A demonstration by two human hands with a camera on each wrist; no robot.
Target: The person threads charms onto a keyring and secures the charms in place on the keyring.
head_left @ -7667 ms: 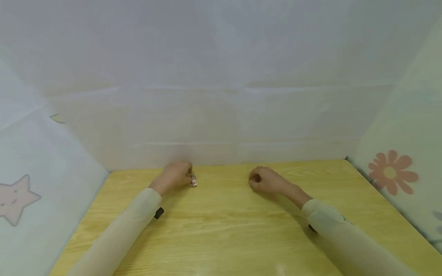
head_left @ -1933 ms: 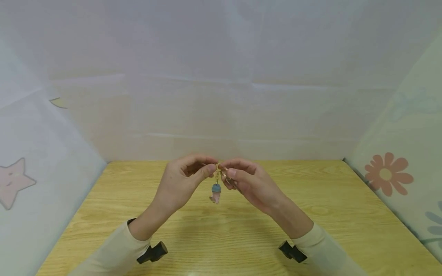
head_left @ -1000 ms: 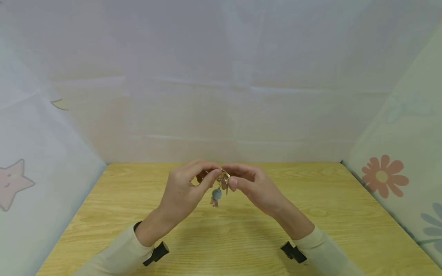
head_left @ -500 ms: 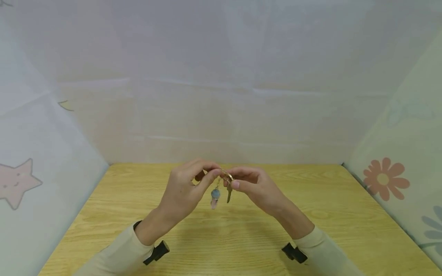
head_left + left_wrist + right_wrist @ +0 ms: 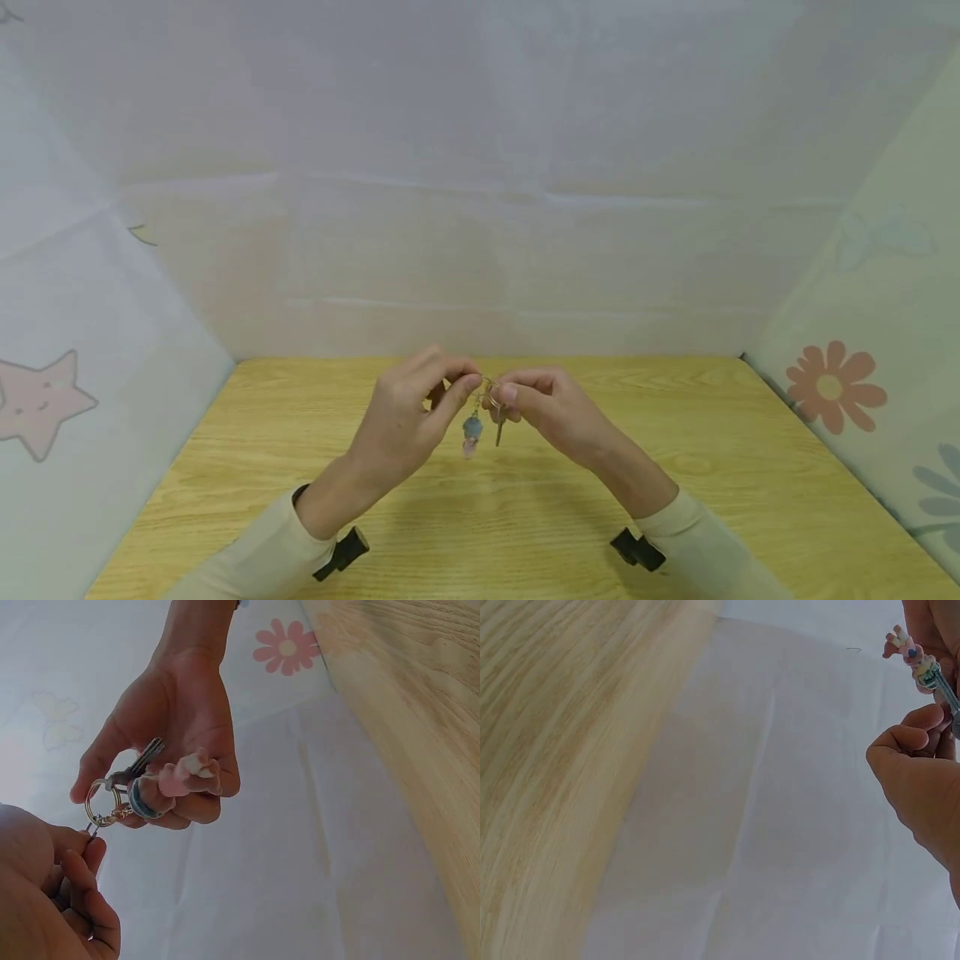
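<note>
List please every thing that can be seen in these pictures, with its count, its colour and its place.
key ring: one, golden metal, held up between both hands above the table.
key: one, brass-coloured, hanging from the ring.
charm: one, blue and pink, hanging beside the key.
table: one, light wood, under the hands.
sheets: whitish, around the table, with a pink star at left and a flower at right.
sleeves: two, beige, near edge.
left hand: pinches the ring.
right hand: pinches the ring.
</note>
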